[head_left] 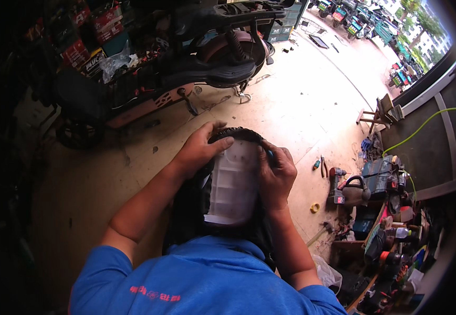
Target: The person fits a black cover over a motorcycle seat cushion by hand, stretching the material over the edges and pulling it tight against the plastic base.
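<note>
A black rubber tyre (238, 134) stands upright against my body, with a white ribbed wheel hub (233, 184) showing inside it. My left hand (199, 149) grips the tyre's top left, thumb laid over the white part. My right hand (276, 173) clasps the tyre's right side, fingers curled over the rim and around a small blue-handled tool (270, 155) that is mostly hidden. The tyre's lower part is hidden behind my blue shirt (207, 278).
An electric scooter (186, 73) stands on the tan concrete floor (301, 110) ahead. Shelves with boxes (96, 31) line the back left. At right lie pliers (320, 164), a drill (335, 184), a kettle (356, 191), a tape roll (315, 207) and cluttered tool boxes (383, 173).
</note>
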